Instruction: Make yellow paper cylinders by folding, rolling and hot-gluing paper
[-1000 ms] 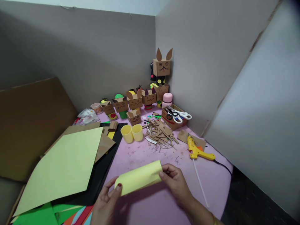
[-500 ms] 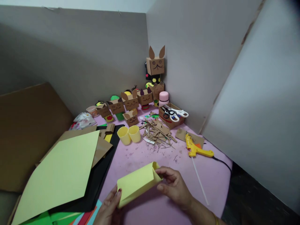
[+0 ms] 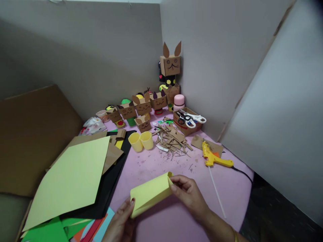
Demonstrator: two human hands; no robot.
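A rolled sheet of yellow paper (image 3: 150,192) is held slantwise above the pink table, its edges overlapping in a loose flattened tube. My left hand (image 3: 121,215) grips its lower left end, thumb on the outside. At the other end my right hand (image 3: 189,194) pinches the edge, with thumb outside and fingers at the opening. Two pale yellow paper cups (image 3: 135,143) stand side by side beyond the paper. Right of my right hand lies a yellow glue gun (image 3: 214,158) with a white glue stick (image 3: 217,193) sticking out of it.
Cardboard scraps (image 3: 173,138) are heaped mid-table. Behind them stand several cardboard animal-face figures (image 3: 143,107) and a box (image 3: 185,126) holding scissors (image 3: 191,118). A large yellow sheet (image 3: 70,178) lies over black sheets at left. Grey partitions (image 3: 101,50) enclose the back and right.
My right thumb has closed onto the paper's right edge, where it was apart before. The paper's right end looks narrower. The whole view has shifted slightly.
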